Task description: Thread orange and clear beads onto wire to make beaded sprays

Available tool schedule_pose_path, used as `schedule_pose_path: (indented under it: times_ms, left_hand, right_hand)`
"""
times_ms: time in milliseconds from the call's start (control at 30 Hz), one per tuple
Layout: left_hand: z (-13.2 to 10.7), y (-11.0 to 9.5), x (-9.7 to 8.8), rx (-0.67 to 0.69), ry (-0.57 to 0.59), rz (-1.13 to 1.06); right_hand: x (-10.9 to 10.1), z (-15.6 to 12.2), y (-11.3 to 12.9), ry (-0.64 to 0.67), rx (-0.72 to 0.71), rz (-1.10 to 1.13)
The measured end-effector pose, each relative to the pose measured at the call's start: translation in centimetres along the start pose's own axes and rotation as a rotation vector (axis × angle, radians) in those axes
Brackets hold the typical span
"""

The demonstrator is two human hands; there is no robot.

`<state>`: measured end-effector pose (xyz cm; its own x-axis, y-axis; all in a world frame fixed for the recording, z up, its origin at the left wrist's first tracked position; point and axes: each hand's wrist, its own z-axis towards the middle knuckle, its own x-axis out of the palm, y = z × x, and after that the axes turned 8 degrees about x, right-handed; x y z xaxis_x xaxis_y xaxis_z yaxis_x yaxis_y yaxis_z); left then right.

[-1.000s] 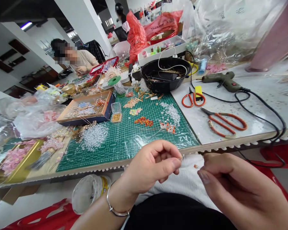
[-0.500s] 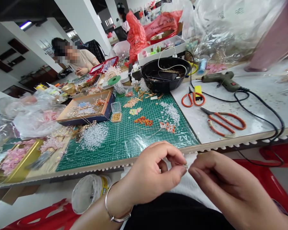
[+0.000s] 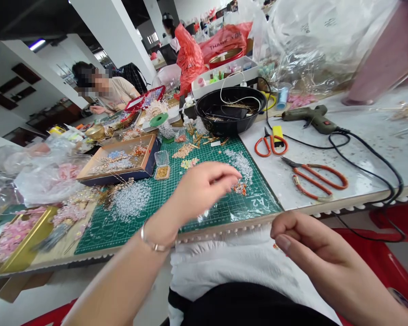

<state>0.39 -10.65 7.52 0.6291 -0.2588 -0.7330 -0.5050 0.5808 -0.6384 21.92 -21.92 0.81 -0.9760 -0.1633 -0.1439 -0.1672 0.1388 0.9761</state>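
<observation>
My left hand reaches out over the green cutting mat, fingers curled down at a small pile of orange and clear beads. What its fingertips hold, if anything, is hidden. My right hand stays low by the table's front edge above my lap, thumb pressed to curled fingers in a pinch; a tiny orange speck shows under it. Other bead piles lie on the mat: clear ones, pale yellow ones and more clear ones.
A black bowl with wires stands behind the mat. Orange scissors, orange-handled pliers and a green glue gun with a black cord lie on the right. A brown tray and gold tin sit left. A person works at the far table.
My left hand left the right hand at my lap and moved up and forward onto the mat to the orange bead pile. The right hand stayed low, still pinched.
</observation>
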Motion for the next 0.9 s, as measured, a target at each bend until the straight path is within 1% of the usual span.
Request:
schedule_pose_path:
  times_ms: [33,67,167,233,300,367,433,533,600,667,700,767,800,867,900]
  left_hand:
    - [1.3,1.5,-0.2,-0.087,-0.023,0.088]
    - [2.5,3.1,-0.3,-0.147,0.003,0.165]
    - [5.3,7.1,0.5,-0.155,0.076,0.215]
    - [6.4,8.7,1.4,-0.136,0.13,0.227]
    - [6.9,9.5,2.2,-0.119,0.169,0.233]
    - [7.0,9.8,2.7,-0.107,0.187,0.226]
    - [7.0,10.0,2.9,-0.104,0.185,0.207]
    - [7.1,10.2,2.6,-0.126,0.156,0.154]
    - [6.8,9.9,2.1,-0.159,0.109,0.096]
    - [6.0,8.9,1.6,-0.198,0.041,0.011]
    - [5.3,8.0,1.5,-0.212,0.009,-0.033]
    - [3.4,5.6,1.7,-0.241,-0.035,-0.185]
    - [2.2,4.3,1.9,-0.255,-0.045,-0.288]
    - [-0.2,1.4,2.9,-0.382,-0.079,-0.77]
    - [-1.4,0.2,3.4,-0.43,-0.082,-0.924]
  right_hand:
    - [-0.1,0.0,0.1,0.017,-0.005,-0.018]
    - [-0.1,0.0,0.1,0.03,-0.01,-0.041]
    - [-0.1,0.1,0.3,0.037,-0.027,-0.099]
    - [0.0,0.1,0.4,0.036,-0.037,-0.12]
    - [0.1,0.2,0.4,0.059,-0.033,-0.131]
    - [0.3,0.4,0.6,0.068,-0.028,-0.12]
    - [0.4,0.6,0.8,0.071,-0.028,-0.096]
    - [0.7,0.8,0.9,0.082,-0.026,-0.094]
    - [0.7,0.7,0.7,0.047,-0.045,-0.125]
    - [0.4,0.5,0.4,-0.026,-0.095,-0.168]
    - [0.2,0.4,0.3,-0.074,-0.131,-0.193]
    - [-0.3,0.2,0.4,-0.169,-0.217,-0.243]
    - [-0.5,0.1,0.6,-0.208,-0.266,-0.265]
    - [-0.7,0.0,1.1,-0.256,-0.36,-0.294]
    - [-0.7,0.0,1.4,-0.263,-0.401,-0.303]
